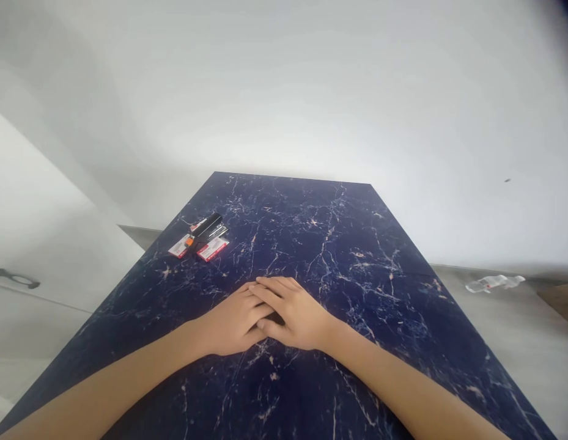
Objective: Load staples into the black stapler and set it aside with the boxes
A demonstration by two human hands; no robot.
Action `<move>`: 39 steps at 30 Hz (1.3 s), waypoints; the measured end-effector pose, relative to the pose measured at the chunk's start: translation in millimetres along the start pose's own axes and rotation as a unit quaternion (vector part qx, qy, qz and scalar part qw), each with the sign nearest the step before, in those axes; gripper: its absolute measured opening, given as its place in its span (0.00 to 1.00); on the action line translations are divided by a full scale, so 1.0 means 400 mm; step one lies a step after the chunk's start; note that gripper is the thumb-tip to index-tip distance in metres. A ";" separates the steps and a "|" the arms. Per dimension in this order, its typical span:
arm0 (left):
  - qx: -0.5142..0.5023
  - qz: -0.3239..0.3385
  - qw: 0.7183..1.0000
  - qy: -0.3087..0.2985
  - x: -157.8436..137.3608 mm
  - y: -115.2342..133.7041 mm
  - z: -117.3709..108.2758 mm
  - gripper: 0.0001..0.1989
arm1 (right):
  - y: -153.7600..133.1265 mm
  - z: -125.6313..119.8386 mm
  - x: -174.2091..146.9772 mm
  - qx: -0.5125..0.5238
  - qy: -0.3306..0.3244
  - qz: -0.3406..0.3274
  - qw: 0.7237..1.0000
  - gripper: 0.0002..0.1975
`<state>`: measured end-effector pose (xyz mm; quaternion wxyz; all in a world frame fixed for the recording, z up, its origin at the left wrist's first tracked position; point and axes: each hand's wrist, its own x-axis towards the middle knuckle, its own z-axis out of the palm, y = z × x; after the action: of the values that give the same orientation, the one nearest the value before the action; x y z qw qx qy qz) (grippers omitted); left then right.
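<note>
My left hand (233, 324) lies palm down on the dark blue marble-patterned table (284, 226). Over its fingers rests my right hand (297, 315), also palm down, so the fingertips of the left are partly hidden. The fingers of both are stretched out, and I see nothing held. Beyond my left hand is a small pile. In it are a white card with a red edge (213, 249), another white and red card (179, 246), and a black object (207, 227) with an orange part (189, 242). The kind of the black object I cannot make out.
A pale wall (302, 91) rises behind the table's far edge. On the floor to the right lies a clear plastic bottle (488, 283). At the left stands a white door or cabinet front with a dark handle (18, 278).
</note>
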<state>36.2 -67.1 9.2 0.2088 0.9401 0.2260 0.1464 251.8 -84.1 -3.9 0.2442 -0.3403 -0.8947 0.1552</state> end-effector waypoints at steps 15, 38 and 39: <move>0.102 0.081 0.976 0.176 -0.026 -0.114 -0.054 0.15 | 0.014 -0.008 -0.001 0.084 0.037 0.075 0.993 0.36; 0.036 -0.245 0.957 0.153 -0.034 -0.355 -0.181 0.30 | 0.071 -0.014 0.021 0.301 0.226 0.290 0.880 0.13; 0.023 -0.213 0.967 0.140 -0.012 -0.324 -0.164 0.27 | 0.075 -0.016 0.021 0.292 0.242 0.289 0.879 0.12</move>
<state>-39.2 57.2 5.8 0.1801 0.8448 0.4515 0.2235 265.8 -56.1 -9.1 0.4854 -0.5242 -0.5838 0.3857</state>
